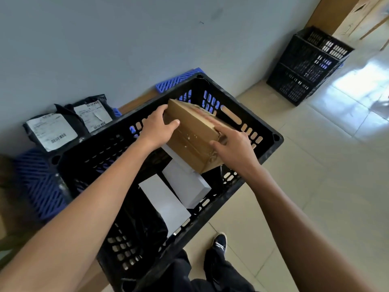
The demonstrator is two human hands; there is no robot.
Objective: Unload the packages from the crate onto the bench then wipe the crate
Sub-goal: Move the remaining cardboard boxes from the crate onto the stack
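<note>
A black slatted plastic crate point(248, 114) is sitting on a wooden bench point(136, 101) against a pale wall, and everything here is placed relative to it. Both hands are holding a brown cardboard box point(193, 135) tilted above the crate's far half. The left hand point(157, 128) is gripping the box's left end, fingers curling over the top corner and thumb lying along the near face. The right hand point(233, 148) is gripping the box's right end, fingers wrapping over the taped edge.

Inside the crate, under the box, two white boxes are lying: one point(187, 186) toward the right wall, another point(164, 203) nearer the middle. A black plastic bag point(139, 226) is lying in the crate's near part.

Outside the crate, to its left against the wall, two black mailer bags with white shipping labels are resting, one point(50, 131) nearer the camera and one point(92, 113) behind it. Blue slatted plastic point(40, 182) is showing to the left of the crate and behind it. Well beyond the crate's right side, a stack of black crates point(305, 64) is standing on the tiled floor point(315, 165). Below the crate's near edge, a dark shoe point(220, 242) is showing.
</note>
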